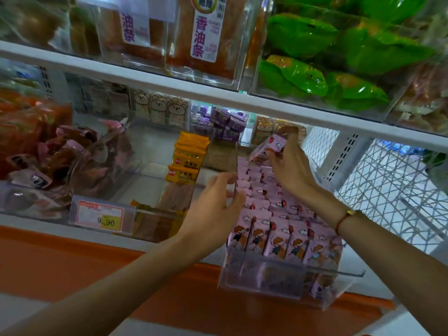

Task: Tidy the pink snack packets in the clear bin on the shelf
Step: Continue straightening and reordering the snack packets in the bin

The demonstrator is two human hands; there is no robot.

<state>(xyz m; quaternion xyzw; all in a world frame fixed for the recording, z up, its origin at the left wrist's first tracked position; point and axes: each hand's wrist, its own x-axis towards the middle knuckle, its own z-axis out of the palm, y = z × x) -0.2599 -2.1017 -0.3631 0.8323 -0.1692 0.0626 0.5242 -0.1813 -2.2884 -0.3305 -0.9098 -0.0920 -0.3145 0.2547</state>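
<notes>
The right hand (288,163) pinches a pink snack packet (268,147) between thumb and fingertips, holding it just above the far end of the clear bin (339,274) on the shelf (242,98). The left hand (215,207) curls its fingers around the bin's near-left wall, thumb outside and fingertips over the rim, apparently steadying it. Between and below the two hands, the rows of pink packets (278,236) stand upright and shingled, the front row nearest the person looking neat with its cartoon faces lined up behind the bin's front lip. Further in, under the right hand, the rows look looser and less even, though blur makes it hard to tell exactly how each packet sits. One packet appears pressed low against the front right corner of the bin, below the standing row. As a judgement, the tidying seems well along: most packets are already filed in rows, and what is left is seating the held packet at the back, straightening the far rows, and perhaps righting the one in the front corner. To the left of the left hand sit yellow packets (185,163) and a price tag (101,215).
</notes>
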